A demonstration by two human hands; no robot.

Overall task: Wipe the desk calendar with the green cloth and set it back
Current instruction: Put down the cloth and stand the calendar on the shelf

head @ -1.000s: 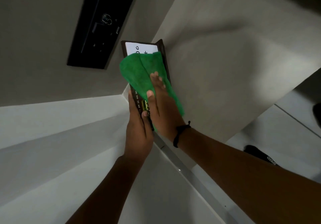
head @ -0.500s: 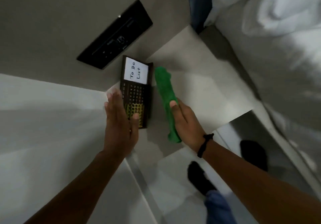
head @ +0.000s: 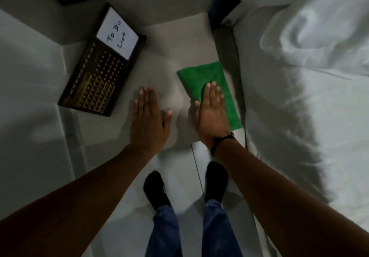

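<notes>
Head view: green cloth (head: 211, 85) now flat under right hand (head: 212, 115).

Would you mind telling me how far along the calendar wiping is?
Done: the desk calendar lies on the table top, no hand on it. In hand: the right hand lies flat on the green cloth; the left hand is open, empty. Left: seemingly nothing.

I see a pale bedside tabletop (head: 159, 45). The desk calendar (head: 103, 65) lies at its left corner. The green cloth (head: 201, 75) lies flat along its right edge.
</notes>
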